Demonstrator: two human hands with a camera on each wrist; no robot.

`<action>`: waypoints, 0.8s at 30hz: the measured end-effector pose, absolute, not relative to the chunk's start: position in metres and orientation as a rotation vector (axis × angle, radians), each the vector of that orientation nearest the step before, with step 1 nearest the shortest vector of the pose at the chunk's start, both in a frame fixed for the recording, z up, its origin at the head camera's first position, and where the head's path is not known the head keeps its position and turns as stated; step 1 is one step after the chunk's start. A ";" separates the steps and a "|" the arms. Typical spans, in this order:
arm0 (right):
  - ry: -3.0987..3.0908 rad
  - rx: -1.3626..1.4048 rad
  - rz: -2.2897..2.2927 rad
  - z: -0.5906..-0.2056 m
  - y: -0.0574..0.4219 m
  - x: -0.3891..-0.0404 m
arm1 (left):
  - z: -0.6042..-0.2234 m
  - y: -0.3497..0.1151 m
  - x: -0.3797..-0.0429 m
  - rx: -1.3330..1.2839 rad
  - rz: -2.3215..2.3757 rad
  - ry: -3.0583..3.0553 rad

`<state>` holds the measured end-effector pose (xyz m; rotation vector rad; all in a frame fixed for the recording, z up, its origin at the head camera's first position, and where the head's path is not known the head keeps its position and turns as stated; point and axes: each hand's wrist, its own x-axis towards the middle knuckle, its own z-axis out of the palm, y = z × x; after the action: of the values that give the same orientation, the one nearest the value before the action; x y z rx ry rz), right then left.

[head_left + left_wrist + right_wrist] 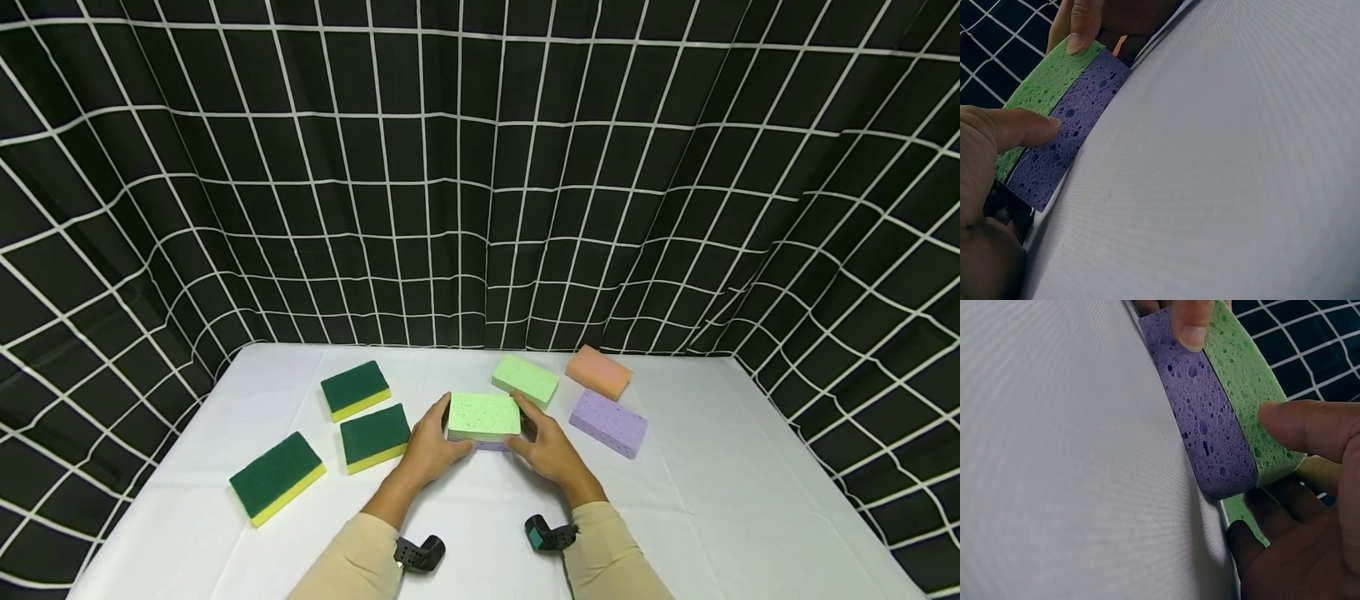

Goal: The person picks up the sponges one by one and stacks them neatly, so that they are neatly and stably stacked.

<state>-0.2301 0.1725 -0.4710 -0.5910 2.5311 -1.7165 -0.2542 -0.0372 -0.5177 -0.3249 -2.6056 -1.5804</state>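
A light green sponge [484, 414] lies flat on top of a purple sponge [1200, 419], their long edges lined up at the middle of the table. My left hand [431, 446] grips the left end of this stack, its thumb across the seam between the two colours in the left wrist view. At the other end, my right hand [551, 450] holds the green sponge, thumb on its near side and fingers around the far corner. The purple sponge rests low against the white cloth, mostly hidden from above.
Behind the right hand lies another green sponge [525, 379], with an orange sponge [598, 372] and a second purple sponge [608, 422] to its right. Three green-and-yellow scrub sponges [375, 433] lie at left. A black gridded curtain [480, 208] surrounds the white table [720, 500].
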 end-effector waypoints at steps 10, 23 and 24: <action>2.526 -0.558 -1.730 -0.483 0.175 -0.235 | -0.518 -0.037 -0.255 -0.327 -1.638 -2.589; 2.537 -0.540 -1.703 -0.470 0.172 -0.229 | -0.507 -0.040 -0.265 -0.427 -1.993 -2.420; 2.533 -0.540 -1.702 -0.470 0.172 -0.229 | -0.506 -0.041 -0.265 -0.432 -2.026 -2.400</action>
<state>-0.2289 0.1718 -0.4697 -0.5403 2.5329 -1.7021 -0.2655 -0.0410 -0.5059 -0.4322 -2.3998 -2.0264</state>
